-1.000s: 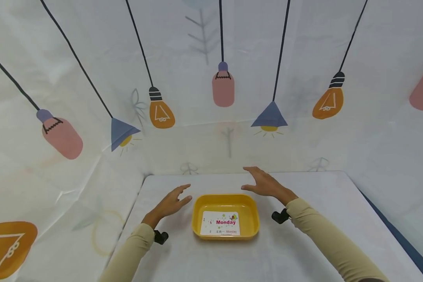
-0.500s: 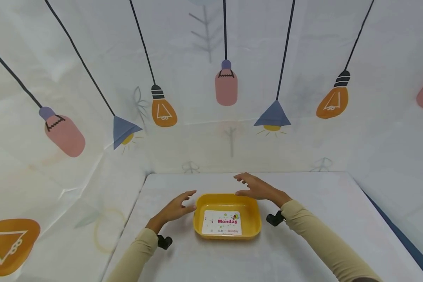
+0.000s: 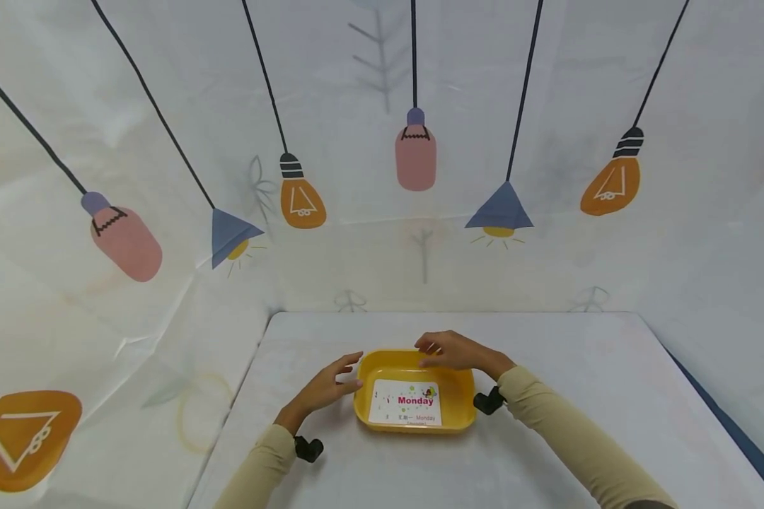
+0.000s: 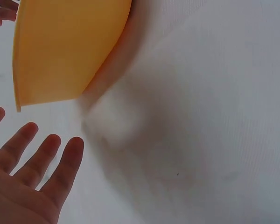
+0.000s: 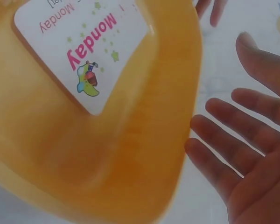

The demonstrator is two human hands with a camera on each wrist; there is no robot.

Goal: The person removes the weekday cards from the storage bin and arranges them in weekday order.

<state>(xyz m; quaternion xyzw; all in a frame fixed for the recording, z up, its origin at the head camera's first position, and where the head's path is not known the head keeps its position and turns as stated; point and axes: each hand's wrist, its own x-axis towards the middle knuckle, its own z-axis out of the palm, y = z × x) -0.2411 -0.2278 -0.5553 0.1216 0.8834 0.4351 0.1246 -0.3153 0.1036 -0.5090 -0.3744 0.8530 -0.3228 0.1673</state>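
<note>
— Where is the yellow tray, and how does it look to handle?
— It sits flat on the white surface, a "Monday" card lying inside. You can expect light, stiff plastic, probably a bit slippery; you would best take it by the two short ends, under the lip, and level, since the card could slide.
— And the grip?
— You have both released, holding nothing. Your left grip is just beside the left end, fingers well parted. Your right grip is at the far right corner, fingers spread; you cannot tell whether either touches the rim.
</note>
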